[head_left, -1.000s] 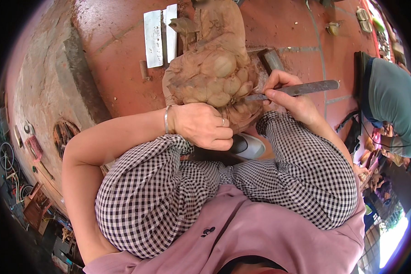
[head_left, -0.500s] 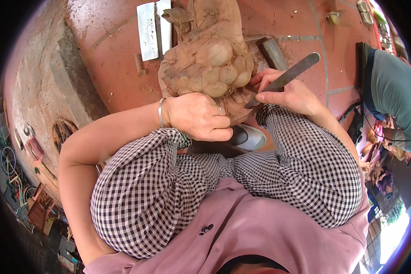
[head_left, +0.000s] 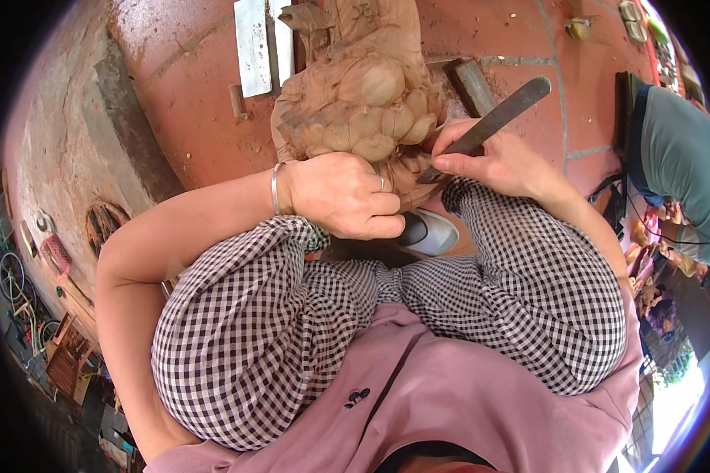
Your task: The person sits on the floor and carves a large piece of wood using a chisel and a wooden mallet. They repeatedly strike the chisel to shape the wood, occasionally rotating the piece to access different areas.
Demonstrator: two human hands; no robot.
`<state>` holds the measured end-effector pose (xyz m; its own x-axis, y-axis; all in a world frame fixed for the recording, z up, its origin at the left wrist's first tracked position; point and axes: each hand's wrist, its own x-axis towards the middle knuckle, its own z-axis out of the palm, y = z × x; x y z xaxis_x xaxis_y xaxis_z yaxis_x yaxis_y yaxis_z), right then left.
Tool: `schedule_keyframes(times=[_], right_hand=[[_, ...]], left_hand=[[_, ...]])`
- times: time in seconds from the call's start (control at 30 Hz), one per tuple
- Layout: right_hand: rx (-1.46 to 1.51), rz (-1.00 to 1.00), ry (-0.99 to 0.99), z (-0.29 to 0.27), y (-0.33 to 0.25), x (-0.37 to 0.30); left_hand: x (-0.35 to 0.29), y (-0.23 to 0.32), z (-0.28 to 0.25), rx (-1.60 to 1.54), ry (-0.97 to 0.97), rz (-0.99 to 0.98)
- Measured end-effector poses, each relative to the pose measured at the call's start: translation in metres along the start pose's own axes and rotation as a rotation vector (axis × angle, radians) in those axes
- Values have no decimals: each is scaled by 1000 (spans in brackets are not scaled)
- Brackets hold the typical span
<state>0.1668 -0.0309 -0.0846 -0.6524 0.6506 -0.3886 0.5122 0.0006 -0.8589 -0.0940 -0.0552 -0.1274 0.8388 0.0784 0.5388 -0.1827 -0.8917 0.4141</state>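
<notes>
Sculpture of brown carved wood at twelve o'clock shows shaped round lobes but a seemingly unfinished near end, the right hand gripping a flat grey metal blade, the left hand curled closed.

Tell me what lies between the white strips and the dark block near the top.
The brown carved piece lies between the white strips on its left and the dark block on its right, as the head view shows.

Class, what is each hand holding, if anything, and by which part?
The right hand grips a flat metal tool near its lower end, toward the brown carving; whether the curled left hand holds anything cannot be told.
</notes>
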Motion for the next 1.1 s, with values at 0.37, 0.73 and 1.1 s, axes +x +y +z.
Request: schedule_keyframes(times=[0.37, 0.73, 1.1], right_hand=[[330, 439, -196, -23, -8, 10], [459, 363, -214, -22, 15, 11], [479, 247, -238, -21, 31, 8]], left_hand=[[-1, 3, 1, -4, -3, -28], [1, 2, 0, -35, -13, -34], [0, 1, 1, -33, -20, -37]])
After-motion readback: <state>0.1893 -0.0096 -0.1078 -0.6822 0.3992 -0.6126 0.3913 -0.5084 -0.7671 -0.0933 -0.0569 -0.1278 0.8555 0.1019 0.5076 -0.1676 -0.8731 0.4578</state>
